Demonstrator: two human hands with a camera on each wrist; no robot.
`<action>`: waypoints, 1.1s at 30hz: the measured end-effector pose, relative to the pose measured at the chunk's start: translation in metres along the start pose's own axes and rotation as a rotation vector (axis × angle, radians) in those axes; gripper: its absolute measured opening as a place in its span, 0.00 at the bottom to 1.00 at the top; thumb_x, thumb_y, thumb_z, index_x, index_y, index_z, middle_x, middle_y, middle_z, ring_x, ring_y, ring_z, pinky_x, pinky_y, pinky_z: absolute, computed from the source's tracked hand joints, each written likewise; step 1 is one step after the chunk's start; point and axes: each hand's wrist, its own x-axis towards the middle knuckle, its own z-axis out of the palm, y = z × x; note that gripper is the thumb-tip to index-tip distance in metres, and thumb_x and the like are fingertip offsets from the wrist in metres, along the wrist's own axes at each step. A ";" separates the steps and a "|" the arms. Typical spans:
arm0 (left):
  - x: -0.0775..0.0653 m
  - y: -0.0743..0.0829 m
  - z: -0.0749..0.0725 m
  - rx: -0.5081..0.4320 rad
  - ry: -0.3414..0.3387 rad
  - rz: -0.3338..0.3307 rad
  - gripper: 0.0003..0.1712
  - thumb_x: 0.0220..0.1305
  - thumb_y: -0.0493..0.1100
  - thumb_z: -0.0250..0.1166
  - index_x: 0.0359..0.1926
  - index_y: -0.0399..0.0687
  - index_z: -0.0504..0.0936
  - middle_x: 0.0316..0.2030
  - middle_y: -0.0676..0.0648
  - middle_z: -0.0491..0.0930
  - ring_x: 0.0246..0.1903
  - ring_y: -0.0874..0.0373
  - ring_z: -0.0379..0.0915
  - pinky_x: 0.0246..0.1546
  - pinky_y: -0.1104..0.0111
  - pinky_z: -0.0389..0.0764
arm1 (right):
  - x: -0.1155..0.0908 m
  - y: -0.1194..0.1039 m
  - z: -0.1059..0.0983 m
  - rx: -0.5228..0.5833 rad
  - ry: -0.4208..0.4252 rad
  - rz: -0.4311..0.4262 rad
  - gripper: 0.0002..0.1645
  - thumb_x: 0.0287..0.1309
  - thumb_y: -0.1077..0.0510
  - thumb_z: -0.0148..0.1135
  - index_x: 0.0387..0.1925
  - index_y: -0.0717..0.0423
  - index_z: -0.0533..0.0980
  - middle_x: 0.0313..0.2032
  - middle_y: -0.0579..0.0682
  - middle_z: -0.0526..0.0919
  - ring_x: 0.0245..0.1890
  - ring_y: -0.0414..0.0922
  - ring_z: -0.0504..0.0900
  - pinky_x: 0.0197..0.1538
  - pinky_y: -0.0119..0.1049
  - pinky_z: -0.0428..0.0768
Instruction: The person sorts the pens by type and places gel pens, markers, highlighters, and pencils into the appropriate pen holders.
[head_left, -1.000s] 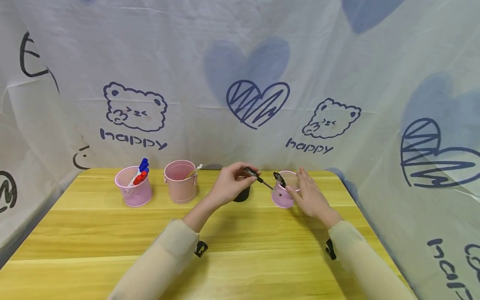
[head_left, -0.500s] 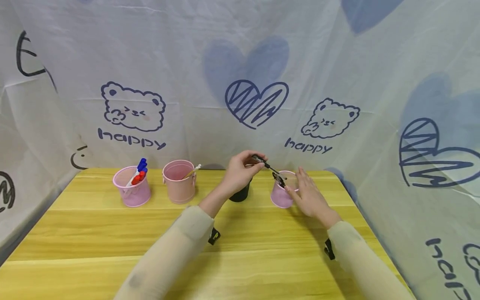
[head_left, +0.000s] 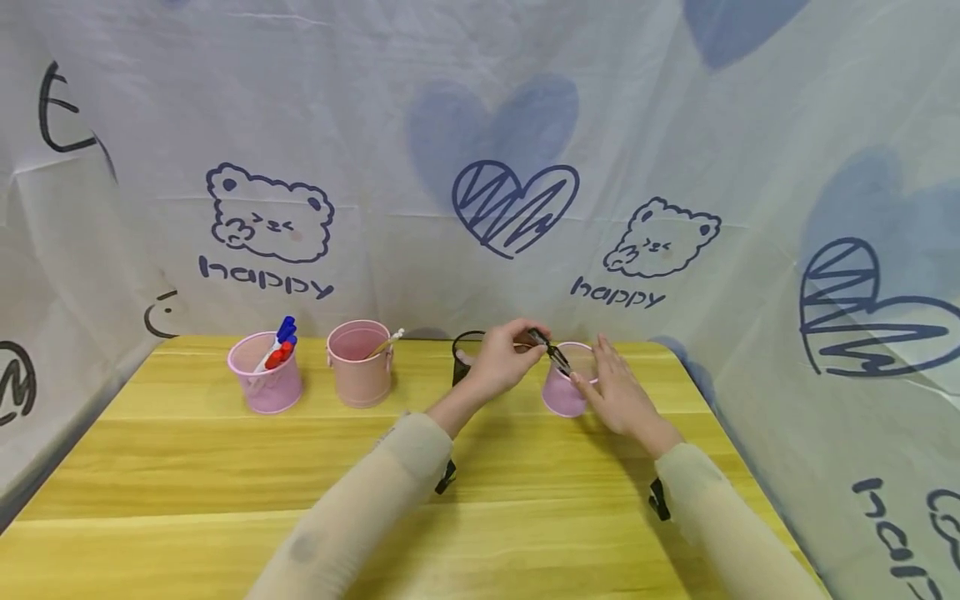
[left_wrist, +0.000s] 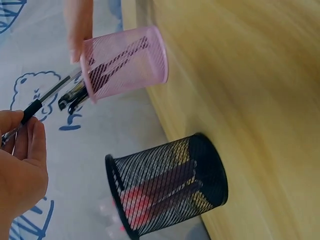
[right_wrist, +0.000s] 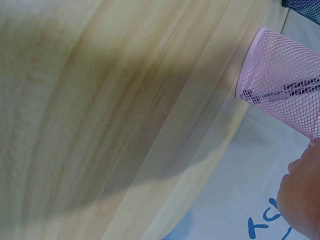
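My left hand point(head_left: 504, 360) pinches a pen point(left_wrist: 32, 111) with a black middle section and a clear, slim barrel. The pen tilts down, its far end at the mouth of a pink mesh pen cup point(left_wrist: 127, 70). More black pens point(left_wrist: 74, 97) lean inside that cup, their ends poking out over the rim. My right hand point(head_left: 622, 396) rests against the cup's right side, fingers extended, touching near the rim; in the right wrist view only part of that hand point(right_wrist: 302, 192) shows, beside the mesh.
Left of the pink cup stands a black mesh cup point(left_wrist: 165, 185) holding reddish and dark things. Farther left are a solid pink bucket point(head_left: 362, 383) with a thin stick in it and another pink mesh bucket point(head_left: 272, 392) with blue- and red-capped markers point(head_left: 281, 346). A printed curtain hangs behind.
My left hand has moved right with the pen, from above the black cup to the pink cup's mouth. More of the black cup now shows. My right hand stays put.
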 end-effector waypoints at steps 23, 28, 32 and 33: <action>-0.003 -0.021 0.030 0.060 -0.002 -0.056 0.13 0.71 0.33 0.66 0.54 0.42 0.87 0.51 0.43 0.78 0.51 0.51 0.83 0.54 0.71 0.84 | 0.002 0.000 -0.002 0.000 -0.003 -0.007 0.53 0.80 0.32 0.37 0.80 0.72 0.43 0.81 0.68 0.39 0.81 0.64 0.42 0.82 0.57 0.42; -0.004 -0.021 0.032 0.072 -0.006 -0.056 0.14 0.71 0.33 0.67 0.55 0.42 0.86 0.51 0.43 0.79 0.50 0.52 0.83 0.53 0.71 0.84 | 0.001 0.000 -0.001 0.005 -0.002 -0.003 0.53 0.80 0.32 0.37 0.80 0.72 0.44 0.81 0.68 0.39 0.81 0.64 0.42 0.82 0.57 0.43; -0.004 -0.021 0.033 0.075 -0.017 -0.061 0.14 0.71 0.34 0.67 0.56 0.41 0.86 0.51 0.44 0.79 0.50 0.53 0.82 0.54 0.72 0.83 | 0.001 0.001 0.000 0.010 -0.005 0.001 0.53 0.80 0.32 0.38 0.80 0.72 0.44 0.82 0.67 0.38 0.81 0.64 0.42 0.82 0.57 0.43; -0.004 -0.021 0.034 0.076 -0.017 -0.061 0.14 0.71 0.34 0.67 0.56 0.41 0.86 0.50 0.44 0.79 0.50 0.53 0.82 0.54 0.72 0.83 | 0.001 0.001 0.000 0.010 -0.005 0.001 0.53 0.80 0.32 0.38 0.80 0.72 0.44 0.82 0.67 0.38 0.81 0.64 0.42 0.82 0.57 0.43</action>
